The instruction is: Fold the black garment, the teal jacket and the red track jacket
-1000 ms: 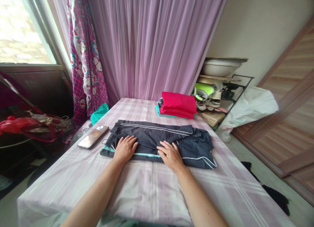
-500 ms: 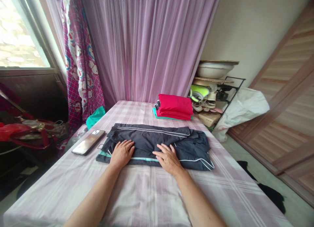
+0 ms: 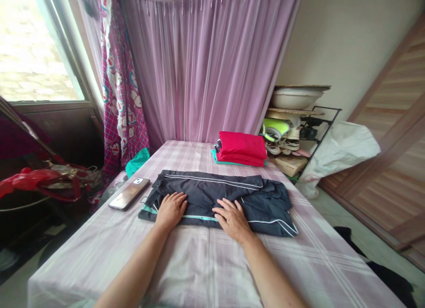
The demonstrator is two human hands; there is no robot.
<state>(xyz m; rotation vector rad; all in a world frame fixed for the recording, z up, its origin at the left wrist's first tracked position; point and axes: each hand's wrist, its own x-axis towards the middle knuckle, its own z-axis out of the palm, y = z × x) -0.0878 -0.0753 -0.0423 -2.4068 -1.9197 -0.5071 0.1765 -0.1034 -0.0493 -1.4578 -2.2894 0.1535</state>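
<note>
A folded dark navy garment [image 3: 229,192] with white piping and a teal stripe lies across the middle of the table [image 3: 206,263], which wears a pale pink checked cloth. My left hand [image 3: 171,209] rests flat on its near left part, fingers stretched out. My right hand [image 3: 233,219] lies flat on its near middle, fingers apart. Neither hand grips the cloth.
A phone [image 3: 129,193] lies left of the garment. A folded red and teal stack [image 3: 241,148] sits at the far end. A purple curtain [image 3: 206,64] hangs behind. A shoe rack [image 3: 295,130] and white bag [image 3: 341,148] stand right; red bags [image 3: 49,179] left.
Both hands stay flat on the garment. Only the view has shifted slightly.
</note>
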